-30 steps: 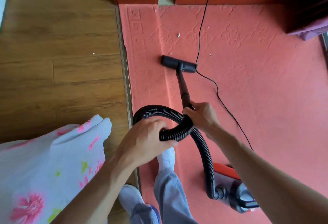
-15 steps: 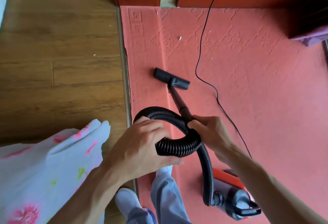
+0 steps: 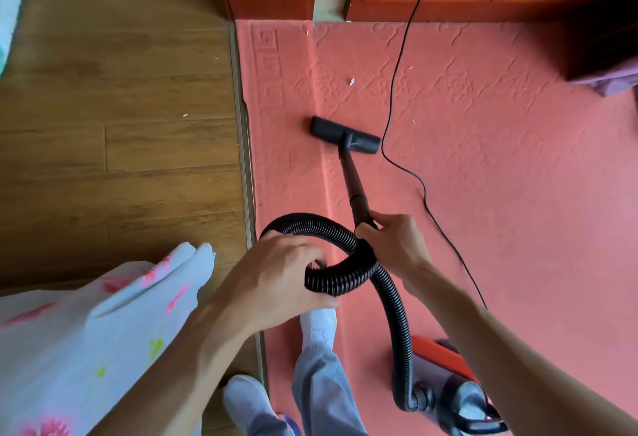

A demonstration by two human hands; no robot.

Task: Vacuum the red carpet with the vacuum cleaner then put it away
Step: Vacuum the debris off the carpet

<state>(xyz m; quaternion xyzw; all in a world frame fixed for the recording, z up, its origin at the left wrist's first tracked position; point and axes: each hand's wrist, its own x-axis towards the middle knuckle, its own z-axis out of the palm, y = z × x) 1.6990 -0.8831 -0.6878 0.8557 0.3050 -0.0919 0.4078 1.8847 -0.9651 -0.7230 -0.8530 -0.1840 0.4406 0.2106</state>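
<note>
Since half a second ago, the flat black floor nozzle had moved forward, away from the person, and stood more square to the push. It lay on the embossed red carpet, which filled the right side of the view next to the brown wooden floor. The red and grey vacuum cleaner body rested on the carpet at the lower right, near the person's feet. From it the black ribbed hose rose and made one full loop. The left hand was curled round this loop, and the right hand gripped the upper end of the straight black tube. The thin black power cord ran just beside the right end of the nozzle. Small white scraps remained ahead of it, so the cleaning seemed not finished. In my judgement, a further push to the right could run over the cord and snag it, and a tighter loop could kink the hose and weaken the suction.
</note>
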